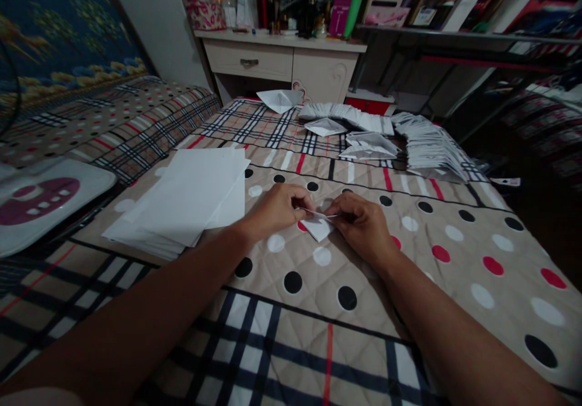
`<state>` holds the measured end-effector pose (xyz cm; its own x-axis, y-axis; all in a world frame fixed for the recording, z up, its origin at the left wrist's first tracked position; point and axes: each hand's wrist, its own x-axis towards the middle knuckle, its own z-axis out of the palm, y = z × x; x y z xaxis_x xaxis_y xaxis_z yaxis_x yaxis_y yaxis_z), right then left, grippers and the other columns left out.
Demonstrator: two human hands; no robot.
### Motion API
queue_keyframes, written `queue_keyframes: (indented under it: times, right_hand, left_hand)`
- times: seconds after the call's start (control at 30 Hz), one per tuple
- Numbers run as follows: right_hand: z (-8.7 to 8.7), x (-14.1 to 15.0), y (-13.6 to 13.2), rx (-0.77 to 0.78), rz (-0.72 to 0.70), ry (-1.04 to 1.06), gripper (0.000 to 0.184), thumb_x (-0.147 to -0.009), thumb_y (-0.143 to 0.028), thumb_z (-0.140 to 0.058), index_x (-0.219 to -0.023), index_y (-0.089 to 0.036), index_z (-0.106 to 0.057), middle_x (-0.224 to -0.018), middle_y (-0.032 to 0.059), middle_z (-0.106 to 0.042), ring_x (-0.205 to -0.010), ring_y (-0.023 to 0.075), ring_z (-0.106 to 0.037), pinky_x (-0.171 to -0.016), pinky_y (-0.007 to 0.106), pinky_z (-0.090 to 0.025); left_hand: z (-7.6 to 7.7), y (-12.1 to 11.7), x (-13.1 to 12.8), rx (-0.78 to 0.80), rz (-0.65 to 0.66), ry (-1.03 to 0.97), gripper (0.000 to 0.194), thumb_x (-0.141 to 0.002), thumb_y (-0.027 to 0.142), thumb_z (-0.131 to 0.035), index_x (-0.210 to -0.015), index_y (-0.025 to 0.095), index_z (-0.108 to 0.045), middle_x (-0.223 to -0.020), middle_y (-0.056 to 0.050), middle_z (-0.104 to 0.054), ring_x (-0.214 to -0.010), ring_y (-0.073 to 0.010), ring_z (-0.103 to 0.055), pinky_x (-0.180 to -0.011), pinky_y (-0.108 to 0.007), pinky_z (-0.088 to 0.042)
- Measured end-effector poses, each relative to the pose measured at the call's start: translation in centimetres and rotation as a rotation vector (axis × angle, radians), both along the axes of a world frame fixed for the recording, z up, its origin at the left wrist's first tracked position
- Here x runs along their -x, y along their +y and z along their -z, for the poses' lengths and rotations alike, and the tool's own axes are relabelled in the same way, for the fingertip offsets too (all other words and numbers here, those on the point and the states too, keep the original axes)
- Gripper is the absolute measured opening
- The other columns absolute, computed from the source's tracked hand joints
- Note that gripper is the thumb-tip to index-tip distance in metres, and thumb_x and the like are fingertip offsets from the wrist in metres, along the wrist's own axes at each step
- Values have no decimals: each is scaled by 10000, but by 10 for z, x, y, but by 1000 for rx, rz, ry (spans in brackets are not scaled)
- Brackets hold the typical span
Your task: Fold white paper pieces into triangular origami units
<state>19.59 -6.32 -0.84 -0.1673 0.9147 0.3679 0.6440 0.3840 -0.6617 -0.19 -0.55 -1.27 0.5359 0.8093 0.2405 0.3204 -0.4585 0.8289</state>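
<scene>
A small, folded piece of white paper (319,230) is resting just above the dotted part of a quilted beige bedspread (291,315), between the person's two hands. The bare left hand (284,207) is pinching its left edge, thumb and fingers closed tight on it, while the bare right hand (361,219) is gripping the other side, fingers curled in. From here I can't tell exactly how the folds are running under those fingertips.

Just beside the left forearm, a loose, fanned stack of flat white paper sheets (195,179) is lying on the bedspread. Beyond the hands, a pointed white paper boat shape (279,100) is sitting near the far edge, and to its right a long row of tightly packed folded white papers (345,116) is stretching toward a thick, curving pile of folded white papers (431,145). In front of the row, a smaller folded white paper diamond (325,127) and a bunch of pointed folded papers (370,145) are lying. Behind everything, a cream-coloured dresser (252,60) is standing.
</scene>
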Motion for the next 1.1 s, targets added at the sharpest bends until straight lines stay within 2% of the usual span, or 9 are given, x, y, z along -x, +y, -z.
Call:
queue_keyframes:
  times: [0.07,0.17,0.33,0.67,0.87,0.97,1.1]
  right_hand:
    - [-3,1,-3,-53,-72,-64,291,-662,4,-533,-749,-205,-717,-823,27,-650,-785,166,-611,-676,272,-441]
    - [-7,1,-6,-106,-148,-179,335,-649,18,-498,-760,-200,-727,-859,41,-651,-776,162,-610,-655,266,-436]
    - [-10,1,-9,-132,-217,-292,347,-667,5,-487,-789,-201,-739,-893,56,-656,-787,162,-615,-661,261,-436]
    - [-5,3,-5,-83,-195,-165,322,-687,20,-479,-722,-178,-732,-848,58,-629,-754,151,-600,-665,260,-451]
    - [-9,3,-7,-21,-158,-177,291,-640,-3,-525,-775,-170,-720,-876,51,-629,-755,162,-606,-672,273,-453]
    - [-9,1,-6,-18,-160,-173,219,-688,-65,-585,-832,-172,-711,-895,47,-631,-766,171,-604,-680,284,-444]
    - [-4,-2,-3,-82,-98,-74,219,-781,-91,-575,-922,-182,-716,-801,26,-627,-719,151,-585,-627,264,-409]
  left_hand:
    - [-2,2,3,-92,80,13,229,-641,-47,-597,-676,151,-708,-683,12,-643,-639,-91,-574,-588,-202,-419]
    - [-5,4,8,-199,174,25,284,-644,-71,-567,-689,161,-723,-699,3,-647,-688,-105,-603,-630,-215,-446]
    - [-7,3,12,-316,238,52,286,-687,-55,-553,-724,166,-731,-731,-13,-653,-721,-116,-610,-667,-235,-466]
    - [-8,-1,11,-437,223,84,257,-684,-21,-557,-729,159,-735,-727,-33,-648,-721,-135,-599,-664,-254,-470]
    - [-9,1,16,-545,247,193,167,-772,79,-616,-792,187,-742,-785,-30,-667,-783,-146,-611,-706,-260,-473]
    - [-8,2,16,-585,241,194,115,-821,131,-630,-801,171,-736,-764,-30,-678,-757,-141,-620,-695,-255,-467]
    - [-5,2,12,-598,173,175,98,-851,202,-642,-807,152,-714,-746,-24,-692,-706,-129,-622,-669,-248,-459]
